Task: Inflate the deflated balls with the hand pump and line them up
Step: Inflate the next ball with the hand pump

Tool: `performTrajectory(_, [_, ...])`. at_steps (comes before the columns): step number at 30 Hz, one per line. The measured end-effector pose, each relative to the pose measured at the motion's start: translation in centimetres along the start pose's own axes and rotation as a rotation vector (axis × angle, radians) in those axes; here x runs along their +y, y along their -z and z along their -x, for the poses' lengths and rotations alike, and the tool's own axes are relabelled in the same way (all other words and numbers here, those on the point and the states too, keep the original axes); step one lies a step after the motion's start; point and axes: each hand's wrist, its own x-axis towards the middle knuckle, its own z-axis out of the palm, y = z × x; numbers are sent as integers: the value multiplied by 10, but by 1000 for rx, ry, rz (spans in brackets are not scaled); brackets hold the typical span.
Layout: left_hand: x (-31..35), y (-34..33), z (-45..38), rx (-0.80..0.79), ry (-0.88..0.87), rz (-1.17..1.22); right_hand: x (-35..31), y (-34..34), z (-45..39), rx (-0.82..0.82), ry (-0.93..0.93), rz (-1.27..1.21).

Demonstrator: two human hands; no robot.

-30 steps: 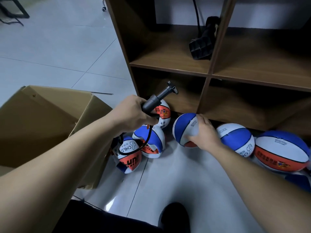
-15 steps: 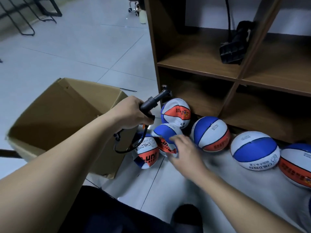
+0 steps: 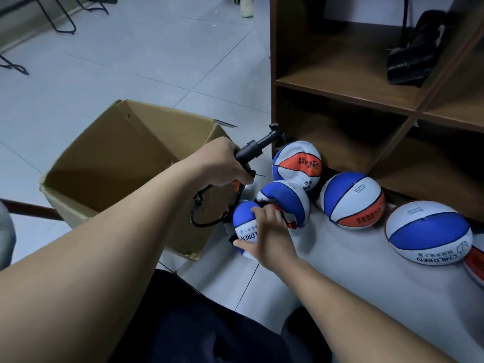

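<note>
My left hand [image 3: 220,163] grips a black hand pump [image 3: 262,145], its handle pointing up and right and its black hose [image 3: 201,221] looping below. My right hand [image 3: 267,231] grips a small deflated blue-and-white ball [image 3: 243,226] on the floor beside the box. A second deflated ball [image 3: 288,197] lies crumpled just behind it. Round blue, white and orange balls sit along the shelf's foot: one [image 3: 297,165] at the left, one [image 3: 352,200] in the middle, one [image 3: 427,231] further right. The edge of another ball [image 3: 475,260] shows at the right border.
An open cardboard box [image 3: 117,163] stands on the pale tiled floor at my left. A brown wooden shelf unit [image 3: 340,95] rises at the right, with a black object [image 3: 413,56] in an upper compartment. My dark-trousered legs fill the bottom of the view.
My right hand left the round ball by the shelf and moved left to the small deflated ball, which it now grips. The view shifted left. My left hand still holds the pump.
</note>
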Motion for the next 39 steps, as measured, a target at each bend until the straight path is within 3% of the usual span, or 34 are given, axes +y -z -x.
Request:
performTrajectory(7, [1,-5,-1,-42,-14,-21,11,-8,24,57,-101,-43])
performTrajectory(13, [12,-8,4,-65,-35,-89,10,9,19,-80,-239,-339])
performTrajectory(21, [45,-20,14,-129,-118,-190,42,78,81,-91,-245,-242])
performTrajectory(29, [128,-67,43,-149,-414,-228,105,168,168,112,-391,-155])
performTrajectory(39, [215,-148,117,-288,-657,-67,121,275,260,377,-478,47])
